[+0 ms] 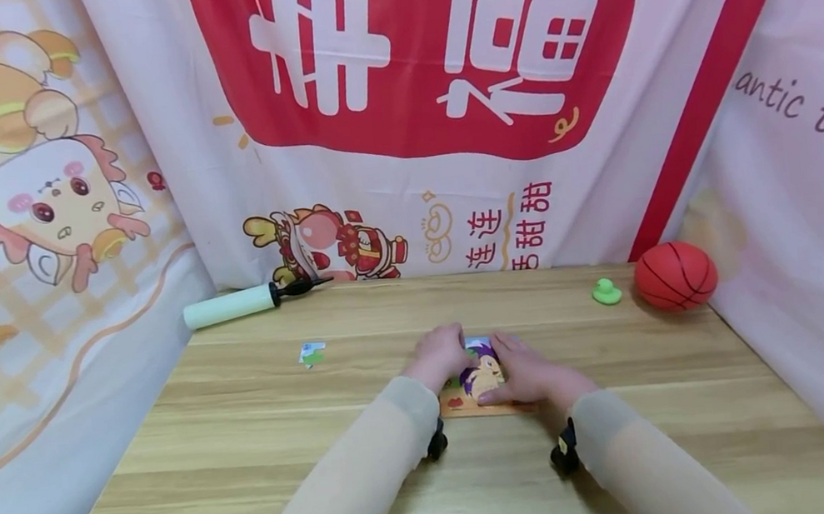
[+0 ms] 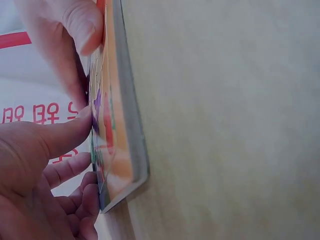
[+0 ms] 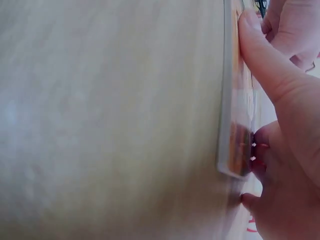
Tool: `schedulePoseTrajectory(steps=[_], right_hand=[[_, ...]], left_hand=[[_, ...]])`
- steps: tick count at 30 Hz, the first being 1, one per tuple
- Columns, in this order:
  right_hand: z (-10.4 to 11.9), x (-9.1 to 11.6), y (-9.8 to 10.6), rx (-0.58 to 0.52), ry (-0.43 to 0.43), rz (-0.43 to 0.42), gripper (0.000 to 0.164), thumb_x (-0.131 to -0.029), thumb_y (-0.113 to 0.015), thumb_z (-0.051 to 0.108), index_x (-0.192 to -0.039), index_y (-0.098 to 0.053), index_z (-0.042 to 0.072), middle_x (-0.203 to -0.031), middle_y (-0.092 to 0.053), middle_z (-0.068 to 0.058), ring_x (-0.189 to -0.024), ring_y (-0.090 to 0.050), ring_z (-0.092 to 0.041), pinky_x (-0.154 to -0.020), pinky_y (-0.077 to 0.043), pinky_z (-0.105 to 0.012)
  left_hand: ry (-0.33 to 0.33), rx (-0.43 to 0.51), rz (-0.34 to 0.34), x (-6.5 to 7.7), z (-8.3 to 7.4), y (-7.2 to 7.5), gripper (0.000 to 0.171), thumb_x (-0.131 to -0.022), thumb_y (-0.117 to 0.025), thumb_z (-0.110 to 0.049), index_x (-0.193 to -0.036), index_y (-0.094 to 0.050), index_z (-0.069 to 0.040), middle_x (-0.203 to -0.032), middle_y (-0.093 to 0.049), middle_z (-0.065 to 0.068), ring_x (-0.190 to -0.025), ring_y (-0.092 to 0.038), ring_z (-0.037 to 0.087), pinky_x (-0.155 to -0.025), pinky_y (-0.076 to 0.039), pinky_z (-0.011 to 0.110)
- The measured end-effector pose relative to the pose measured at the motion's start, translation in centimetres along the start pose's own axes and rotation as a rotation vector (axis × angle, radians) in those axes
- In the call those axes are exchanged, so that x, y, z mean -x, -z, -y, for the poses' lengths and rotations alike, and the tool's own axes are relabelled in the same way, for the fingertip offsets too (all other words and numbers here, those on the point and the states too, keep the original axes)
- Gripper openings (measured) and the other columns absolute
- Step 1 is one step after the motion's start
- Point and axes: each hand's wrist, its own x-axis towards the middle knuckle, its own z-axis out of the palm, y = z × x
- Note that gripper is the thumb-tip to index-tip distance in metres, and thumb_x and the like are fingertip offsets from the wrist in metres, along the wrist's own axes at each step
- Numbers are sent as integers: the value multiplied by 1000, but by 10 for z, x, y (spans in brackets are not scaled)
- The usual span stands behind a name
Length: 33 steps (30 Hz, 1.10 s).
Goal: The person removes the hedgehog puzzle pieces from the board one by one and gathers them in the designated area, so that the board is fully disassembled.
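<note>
A jigsaw puzzle board (image 1: pixel 485 379) with a purple-spined hedgehog picture lies flat on the table. My left hand (image 1: pixel 441 356) is over its left side; in the left wrist view, the thumb (image 2: pixel 70 131) and fingertips touch the picture face, and no separate piece shows between them. Across the right side rests my right hand (image 1: pixel 531 372), its thumb (image 3: pixel 270 60) laid on the picture and its other fingers stretched toward the far right edge. Both hands hide parts of the picture. A loose blue, white and green puzzle piece (image 1: pixel 312 353) lies apart, to the left.
At the back left lies a pale green hand pump (image 1: pixel 230 307) with a black nozzle. A small green rubber duck (image 1: pixel 606 292) and a red toy basketball (image 1: pixel 675 276) sit at the back right. Printed curtains (image 1: pixel 415 139) border the wooden table (image 1: pixel 254 475).
</note>
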Motion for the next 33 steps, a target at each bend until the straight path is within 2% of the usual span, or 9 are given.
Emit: schedulePoseTrajectory(steps=[11,17,22,27,33], right_hand=[[-5,-3,0,38,-33,9,124,-75,-70,70,-156,-7,1,-163,-3,-18,-148,-3,-35,-116,-12,-50],[-7,-4,-3,30,-33,8,125,-74,-71,69,-156,-6,1,-163,-2,-17,-148,-4,-36,-116,-11,-50],[-8,-5,-4,20,-39,2,127,-73,-71,71,-157,-5,3,-163,-2,-16,-148,-3,-35,-116,-10,-50],[-9,-5,-5,6,-44,-11,129,-71,-72,71,-158,-2,7,-164,-3,-14,-148,-4,-34,-116,-11,-51],[-7,-3,-3,9,-49,-7,130,-70,-72,72,-158,-3,6,-164,-4,-14,-148,-4,-35,-116,-12,-52]], left_hand=[[-15,74,-8,-1,3,2,33,-79,-83,-29,-90,-55,-15,-84,-57,1,-79,-53,21,-75,-43,38],[18,231,3,-6,9,0,18,-86,-76,-17,-88,-58,-13,-83,-59,3,-77,-56,20,-68,-47,34],[50,363,-1,-14,14,-3,11,-91,-70,-14,-85,-61,-11,-84,-60,5,-76,-58,20,-66,-49,33],[67,454,-12,-15,15,-1,8,-91,-70,-13,-87,-64,-10,-87,-61,6,-81,-59,21,-72,-50,36],[69,494,-73,-20,26,8,7,-87,-72,-8,-90,-67,-5,-88,-63,7,-84,-60,23,-78,-51,38]])
